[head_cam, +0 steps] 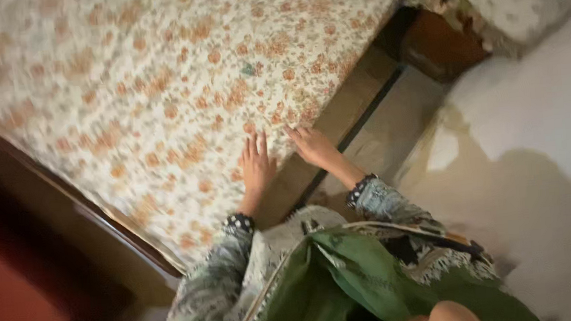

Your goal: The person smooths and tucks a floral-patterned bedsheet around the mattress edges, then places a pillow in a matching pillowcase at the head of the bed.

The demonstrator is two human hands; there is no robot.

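Flowery sheet [157, 82] lies flat on bed, filling left and top. Left hand [256, 164] flat on sheet edge, fingers wide. Right hand [313, 145] open, pressing same edge, holding nothing. Step: smoothing edge, maybe tucking; next needs firm grip. Picture blurry; bed corners cut off.

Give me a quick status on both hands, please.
Left hand flat, open on floral bedsheet. Right hand open at sheet's edge. Nothing in the way.

Left hand [256, 166] flat, right hand [314, 146] spread — both outstretched
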